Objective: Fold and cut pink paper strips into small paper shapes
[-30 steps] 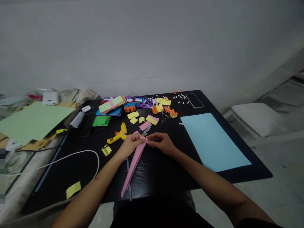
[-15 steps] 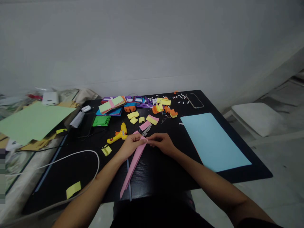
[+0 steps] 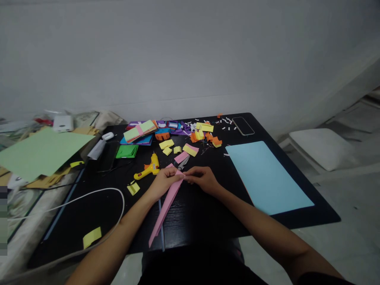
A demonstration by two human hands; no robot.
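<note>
While both hands pinch its far end, the strip has barely moved over the last second:

strip: long folded pink paper strip, far end held mid-counter, near end pointing at the counter's near edge and just overhanging it. Tail has swung slightly left compared with a second ago; far end stays put.
left hand: left hand on the strip's far end, fingers closed narrow on the paper, thumb on top.
right hand: right hand meets it from the other side, fingertips pinched shut on the same end. The two hands touch at the tip; a second ago there was a small gap between them.
reading: looks like a fold or crease being worked at the tip, not a reposition. Change is small, so this is a judgement.
under strip: thin dark stick or ruler lies along the strip towards the near edge; can't tell what it is.
just beyond hands: scissors and a pink scrap, unmoved.
left of that: yellow glue gun, nozzle away from the hands, not touched.
far edge: pile of coloured paper pieces, white snippets, a phone near the far right corner.
right side: light blue sheet lying flat, running towards the near right corner.
left side: white cable looping over the counter, yellow scrap near the near left corner.
off the counter: large green sheet past the left edge.
</note>
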